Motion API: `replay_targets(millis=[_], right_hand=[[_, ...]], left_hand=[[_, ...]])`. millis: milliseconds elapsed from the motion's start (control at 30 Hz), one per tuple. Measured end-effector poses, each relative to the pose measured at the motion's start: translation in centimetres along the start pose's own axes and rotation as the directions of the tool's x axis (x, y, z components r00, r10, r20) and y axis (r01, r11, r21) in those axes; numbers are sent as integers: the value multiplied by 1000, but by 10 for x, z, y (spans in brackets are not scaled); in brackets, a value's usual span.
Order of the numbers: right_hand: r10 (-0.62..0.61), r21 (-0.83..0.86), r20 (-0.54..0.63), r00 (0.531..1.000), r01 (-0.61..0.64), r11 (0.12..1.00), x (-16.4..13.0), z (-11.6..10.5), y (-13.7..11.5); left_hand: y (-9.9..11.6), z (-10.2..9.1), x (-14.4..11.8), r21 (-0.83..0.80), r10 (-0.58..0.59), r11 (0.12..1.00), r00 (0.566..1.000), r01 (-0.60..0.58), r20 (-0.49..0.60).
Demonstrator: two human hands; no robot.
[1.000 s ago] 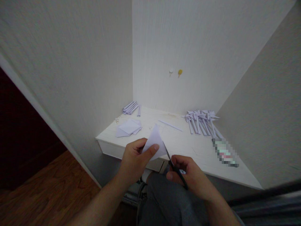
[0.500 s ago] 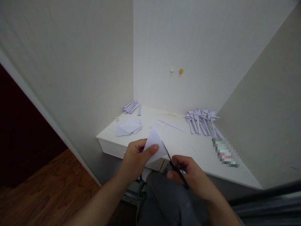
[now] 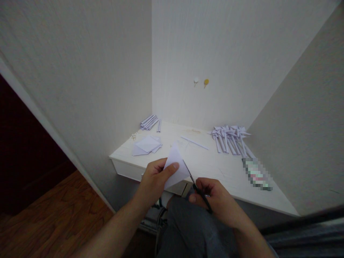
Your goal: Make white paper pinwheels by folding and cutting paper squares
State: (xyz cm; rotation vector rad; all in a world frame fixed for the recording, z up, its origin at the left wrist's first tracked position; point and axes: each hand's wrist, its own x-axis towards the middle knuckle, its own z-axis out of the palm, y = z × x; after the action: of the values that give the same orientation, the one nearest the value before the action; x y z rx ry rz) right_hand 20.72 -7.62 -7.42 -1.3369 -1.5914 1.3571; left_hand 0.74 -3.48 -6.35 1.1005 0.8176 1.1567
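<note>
**Scissors at the edge of a folded paper**

The left hand [image 3: 154, 179] is closed on a folded white paper [image 3: 176, 166], thumb pressed on its near face and fingers behind, holding it up over the near edge of the table [image 3: 209, 163]. The right hand [image 3: 215, 199] is curled around the handles of dark scissors [image 3: 196, 186], whose blades point toward 11 o'clock and meet the paper's right edge; whether the blades are parted is hard to tell, since they look like one thin line.

On the table, at 11 o'clock from the paper, lies a stack of flat sheets [image 3: 147, 144], with a bundle of rolled strips [image 3: 150, 122] beyond it by the wall. At 2 o'clock sits a cluster of folded pieces [image 3: 231, 138], and a single strip [image 3: 195, 142] lies between the groups.
</note>
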Motion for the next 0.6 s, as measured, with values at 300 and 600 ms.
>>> replay_targets(millis=[300, 600], right_hand=[[9, 9, -8, 1000, -9, 1000, 0, 0, 0], [34, 40, 5, 999, -34, 999, 1, 1, -1]], left_hand=[[2, 0, 0, 41, -1, 999, 1000, 1, -22], [0, -2, 0, 28, -41, 999, 999, 41, -22]])
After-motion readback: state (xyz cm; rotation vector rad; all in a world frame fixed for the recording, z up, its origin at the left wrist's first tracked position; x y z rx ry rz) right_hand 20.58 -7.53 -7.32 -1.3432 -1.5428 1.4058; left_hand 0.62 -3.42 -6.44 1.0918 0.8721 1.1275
